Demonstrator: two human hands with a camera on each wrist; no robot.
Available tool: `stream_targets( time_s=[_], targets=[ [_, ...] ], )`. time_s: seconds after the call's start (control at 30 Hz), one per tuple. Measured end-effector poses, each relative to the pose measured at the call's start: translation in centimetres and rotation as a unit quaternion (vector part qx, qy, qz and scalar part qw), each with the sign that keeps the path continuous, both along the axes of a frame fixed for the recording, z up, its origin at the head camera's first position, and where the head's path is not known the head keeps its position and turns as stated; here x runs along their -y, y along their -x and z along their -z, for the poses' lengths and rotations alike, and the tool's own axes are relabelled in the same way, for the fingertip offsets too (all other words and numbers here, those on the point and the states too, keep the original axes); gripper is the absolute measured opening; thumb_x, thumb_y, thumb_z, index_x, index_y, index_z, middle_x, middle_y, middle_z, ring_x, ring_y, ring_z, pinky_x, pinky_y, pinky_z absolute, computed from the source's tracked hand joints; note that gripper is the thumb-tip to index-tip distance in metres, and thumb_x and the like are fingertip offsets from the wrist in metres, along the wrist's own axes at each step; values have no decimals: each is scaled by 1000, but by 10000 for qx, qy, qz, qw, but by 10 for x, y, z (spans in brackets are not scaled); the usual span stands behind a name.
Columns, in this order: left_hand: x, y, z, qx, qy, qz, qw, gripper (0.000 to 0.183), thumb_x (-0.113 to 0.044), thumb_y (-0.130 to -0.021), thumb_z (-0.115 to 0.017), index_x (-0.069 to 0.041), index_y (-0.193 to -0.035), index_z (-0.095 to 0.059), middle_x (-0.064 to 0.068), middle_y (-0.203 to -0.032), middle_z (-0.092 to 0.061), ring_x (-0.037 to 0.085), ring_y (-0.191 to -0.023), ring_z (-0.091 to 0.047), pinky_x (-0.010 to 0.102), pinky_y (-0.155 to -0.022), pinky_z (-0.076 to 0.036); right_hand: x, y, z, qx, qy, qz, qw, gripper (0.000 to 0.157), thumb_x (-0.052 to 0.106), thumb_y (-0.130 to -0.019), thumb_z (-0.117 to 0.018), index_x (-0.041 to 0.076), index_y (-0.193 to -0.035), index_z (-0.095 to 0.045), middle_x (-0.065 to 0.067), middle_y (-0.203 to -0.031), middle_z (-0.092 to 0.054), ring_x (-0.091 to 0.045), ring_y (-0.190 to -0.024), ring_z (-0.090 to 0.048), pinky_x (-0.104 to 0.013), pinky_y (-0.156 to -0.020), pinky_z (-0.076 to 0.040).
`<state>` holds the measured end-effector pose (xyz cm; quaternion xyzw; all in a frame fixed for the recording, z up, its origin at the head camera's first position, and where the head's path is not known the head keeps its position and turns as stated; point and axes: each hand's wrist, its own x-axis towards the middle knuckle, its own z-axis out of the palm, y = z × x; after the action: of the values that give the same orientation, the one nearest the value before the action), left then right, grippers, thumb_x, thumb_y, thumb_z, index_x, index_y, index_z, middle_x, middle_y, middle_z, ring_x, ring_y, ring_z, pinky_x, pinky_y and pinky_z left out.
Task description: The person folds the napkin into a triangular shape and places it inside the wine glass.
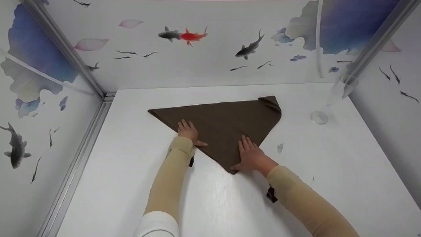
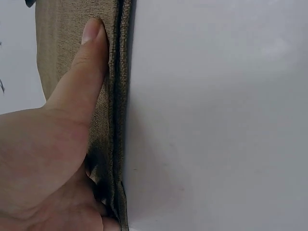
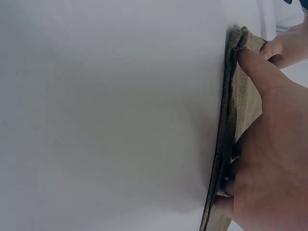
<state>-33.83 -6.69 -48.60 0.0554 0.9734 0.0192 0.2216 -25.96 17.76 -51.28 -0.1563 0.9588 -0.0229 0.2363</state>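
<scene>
A dark brown cloth (image 1: 217, 121), folded into a rough triangle, lies on the white table. One layer is turned over at its far right corner, and its near corner points toward the person. My left hand (image 1: 188, 132) rests on the cloth's left slanting edge, fingers spread and thumb stretched out. In the left wrist view the thumb (image 2: 79, 77) lies on the fabric beside layered edges. My right hand (image 1: 251, 156) presses on the right side with its fingers straight, its thumb at the near corner. The right wrist view shows the stacked edge of the cloth (image 3: 224, 125) under that hand.
A clear stemmed glass (image 1: 319, 117) stands on the table's right side. Small grey marks (image 1: 280, 148) show on the tabletop to the right of the cloth. White panels with painted fish (image 1: 249, 47) enclose the back and sides, with metal rails (image 1: 79, 65) at the corners.
</scene>
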Motion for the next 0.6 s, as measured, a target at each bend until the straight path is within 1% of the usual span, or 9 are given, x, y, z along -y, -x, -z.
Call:
stream_targets(
  time_s=[0.1,0.23,0.3,0.4,0.5,0.6],
  targets=[
    [3,1,0,-45,-139,77,9999,119,-63,-78,-70,10,-151,-11,36,-154,-4,50,-142,-6,48,-116,-16,3,-3,0,-157,-115,-132,9997,116,72,-82,-58,-8,-152,-11,-27,-159,-1,-42,-145,-6,-50,-115,-17],
    [6,5,3,-43,-111,218,9997,119,-65,-79,-67,10,-151,-10,37,-154,-3,50,-142,-5,47,-116,-15,4,-7,1,-441,-359,-396,9976,114,74,-84,-52,-8,-152,-13,-28,-158,-4,-43,-145,-9,-50,-115,-19],
    [6,6,3,-44,-156,257,9995,119,-65,-80,-67,10,-151,-9,37,-154,-2,50,-142,-4,48,-116,-15,4,-8,0,-507,-422,-432,9969,113,75,-84,-51,-8,-152,-14,-29,-158,-5,-43,-145,-10,-50,-114,-20],
    [6,8,3,-33,-234,285,9993,118,-63,-80,-68,11,-151,-9,38,-153,-2,51,-142,-4,49,-116,-14,6,-8,0,-503,-512,-408,9966,113,76,-84,-50,-8,-152,-14,-28,-158,-5,-43,-145,-10,-50,-114,-20],
    [7,8,1,-4,-207,311,9993,118,-64,-80,-68,10,-151,-9,37,-154,-2,50,-142,-4,48,-116,-14,8,-8,1,-464,-603,-382,9964,114,76,-84,-49,-8,-152,-13,-28,-158,-5,-43,-145,-10,-51,-114,-20],
    [8,8,1,26,-247,266,9993,119,-64,-79,-69,9,-151,-8,36,-154,-1,49,-143,-3,47,-116,-14,9,-8,4,-378,-676,-354,9964,114,78,-84,-46,-7,-152,-11,-28,-158,-2,-42,-145,-8,-50,-114,-20]
  ],
)
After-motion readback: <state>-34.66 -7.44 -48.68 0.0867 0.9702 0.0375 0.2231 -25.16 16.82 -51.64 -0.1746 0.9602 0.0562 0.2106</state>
